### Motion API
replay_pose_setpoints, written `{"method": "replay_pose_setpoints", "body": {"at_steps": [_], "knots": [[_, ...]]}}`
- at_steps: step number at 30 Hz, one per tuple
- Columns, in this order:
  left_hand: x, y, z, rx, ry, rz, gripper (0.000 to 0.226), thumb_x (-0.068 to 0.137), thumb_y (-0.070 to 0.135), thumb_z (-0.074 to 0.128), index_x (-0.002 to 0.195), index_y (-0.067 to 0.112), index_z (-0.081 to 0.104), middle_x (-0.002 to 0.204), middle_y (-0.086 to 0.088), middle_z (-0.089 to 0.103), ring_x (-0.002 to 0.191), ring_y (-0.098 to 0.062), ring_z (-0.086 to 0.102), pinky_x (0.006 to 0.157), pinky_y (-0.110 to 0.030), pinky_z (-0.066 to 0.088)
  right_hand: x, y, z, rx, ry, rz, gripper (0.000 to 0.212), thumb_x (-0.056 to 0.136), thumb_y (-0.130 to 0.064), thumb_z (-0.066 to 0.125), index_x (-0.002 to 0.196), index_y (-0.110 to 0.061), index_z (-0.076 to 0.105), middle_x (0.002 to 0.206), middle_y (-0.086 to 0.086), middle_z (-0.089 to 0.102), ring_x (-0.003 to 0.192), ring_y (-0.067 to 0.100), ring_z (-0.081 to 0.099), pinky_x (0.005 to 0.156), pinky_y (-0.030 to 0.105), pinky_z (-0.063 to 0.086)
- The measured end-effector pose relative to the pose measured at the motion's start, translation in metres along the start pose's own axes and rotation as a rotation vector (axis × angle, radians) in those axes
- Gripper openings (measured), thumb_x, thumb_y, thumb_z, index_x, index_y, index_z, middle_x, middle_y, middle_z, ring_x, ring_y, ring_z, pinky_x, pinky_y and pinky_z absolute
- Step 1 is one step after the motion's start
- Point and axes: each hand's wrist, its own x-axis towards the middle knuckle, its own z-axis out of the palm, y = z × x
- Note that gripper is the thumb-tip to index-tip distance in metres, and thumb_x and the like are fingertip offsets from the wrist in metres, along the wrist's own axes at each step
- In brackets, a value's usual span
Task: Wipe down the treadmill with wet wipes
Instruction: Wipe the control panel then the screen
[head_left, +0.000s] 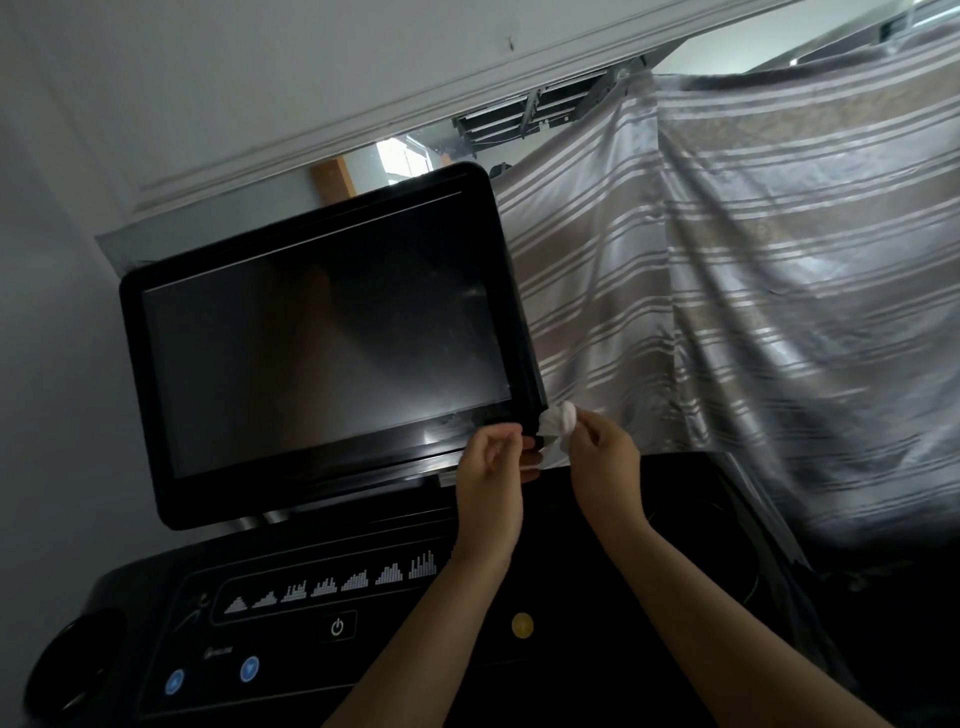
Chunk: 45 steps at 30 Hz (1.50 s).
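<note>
The treadmill's black screen (322, 358) stands tilted above the dark console panel (322, 613). A crumpled white wet wipe (560, 420) is at the screen's lower right corner. My right hand (602, 457) pinches the wipe from the right and holds it against that corner. My left hand (491, 467) is just left of it, its fingers curled around the screen's bottom right edge. Both forearms reach up from the bottom of the view.
The console carries a power button (337, 627), two blue arrow buttons (250, 669), a yellow button (522, 625) and a cup holder (78, 660) at the left. A striped curtain (753, 312) hangs right behind the screen. A white wall (62, 364) is at the left.
</note>
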Motion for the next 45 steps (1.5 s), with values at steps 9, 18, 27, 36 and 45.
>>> {"method": "replay_pose_setpoints", "body": {"at_steps": [9, 18, 27, 36, 45], "knots": [[0.034, -0.004, -0.038, 0.717, -0.034, 0.709, 0.038, 0.096, 0.031, 0.047, 0.131, 0.018, 0.053, 0.133, 0.009, 0.051, 0.129, -0.005, 0.042, 0.108, -0.019, 0.032, -0.010, -0.007, 0.022, 0.183, -0.131, 0.056, 0.022, 0.097, -0.039, 0.054, 0.091, -0.019, 0.059, 0.080, -0.003, 0.061, 0.075, 0.009, 0.058, 0.064, 0.024, 0.040], [0.090, -0.006, -0.045, 1.083, 0.023, 0.893, 0.054, 0.102, 0.032, 0.035, 0.150, 0.007, 0.029, 0.161, -0.003, 0.022, 0.151, -0.015, 0.005, 0.123, -0.039, 0.007, 0.004, -0.003, 0.039, 0.208, -0.192, -0.110, 0.015, 0.100, -0.024, 0.052, 0.112, -0.015, 0.053, 0.098, 0.000, 0.063, 0.088, 0.005, 0.061, 0.076, 0.020, 0.045], [0.090, -0.008, -0.042, 0.973, 0.081, 0.859, 0.057, 0.102, 0.035, 0.033, 0.151, 0.006, 0.027, 0.161, -0.005, 0.021, 0.151, -0.015, 0.007, 0.123, -0.036, 0.002, 0.056, -0.026, 0.052, -0.027, -0.229, -0.203, 0.091, 0.080, -0.080, 0.035, 0.145, -0.017, 0.037, 0.127, -0.002, 0.060, 0.120, 0.016, 0.055, 0.104, 0.045, 0.044], [0.093, -0.009, -0.043, 1.042, 0.046, 0.878, 0.061, 0.096, 0.032, 0.042, 0.151, 0.007, 0.031, 0.161, -0.003, 0.021, 0.151, -0.014, 0.008, 0.123, -0.042, 0.008, 0.125, -0.091, 0.069, -0.005, -0.287, -0.385, 0.066, 0.094, -0.057, 0.043, 0.138, -0.008, 0.039, 0.134, 0.008, 0.052, 0.125, 0.021, 0.050, 0.107, 0.043, 0.041], [0.092, -0.009, -0.043, 1.054, 0.039, 0.876, 0.061, 0.098, 0.035, 0.037, 0.152, 0.007, 0.028, 0.162, -0.003, 0.019, 0.151, -0.014, 0.007, 0.123, -0.041, 0.007, 0.165, -0.130, 0.073, 0.093, -0.438, -0.397, 0.059, 0.108, -0.031, 0.027, 0.156, -0.015, -0.004, 0.165, 0.004, 0.004, 0.150, 0.016, 0.006, 0.099, 0.006, 0.009]]}}
